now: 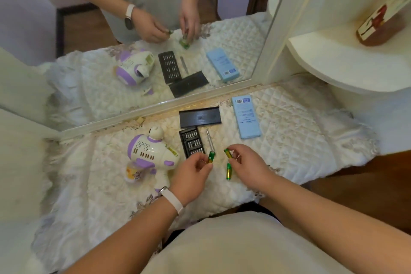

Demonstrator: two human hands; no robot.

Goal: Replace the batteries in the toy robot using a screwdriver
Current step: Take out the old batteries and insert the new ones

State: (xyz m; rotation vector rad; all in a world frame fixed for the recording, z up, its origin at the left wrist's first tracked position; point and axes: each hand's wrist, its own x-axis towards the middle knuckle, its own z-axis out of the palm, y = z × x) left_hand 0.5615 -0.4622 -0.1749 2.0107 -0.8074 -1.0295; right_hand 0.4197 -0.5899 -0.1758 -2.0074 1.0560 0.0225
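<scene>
A white and purple toy robot [151,153] lies on its side on the quilted white cloth [289,144], left of my hands. My left hand [191,176] pinches a green and gold battery [210,157] by its lower end. My right hand [249,162] pinches a second battery [227,153] between thumb and fingertips. A third battery [228,171] lies on the cloth between my hands. The slim grey screwdriver [209,140] lies just beyond my left hand, beside the black bit tray [191,142].
The tray's black lid [200,117] and a light blue box [245,117] lie near the mirror frame [155,108]. The mirror reflects the whole scene. A white rounded shelf [347,69] overhangs the right side. The cloth's front edge hangs near my body.
</scene>
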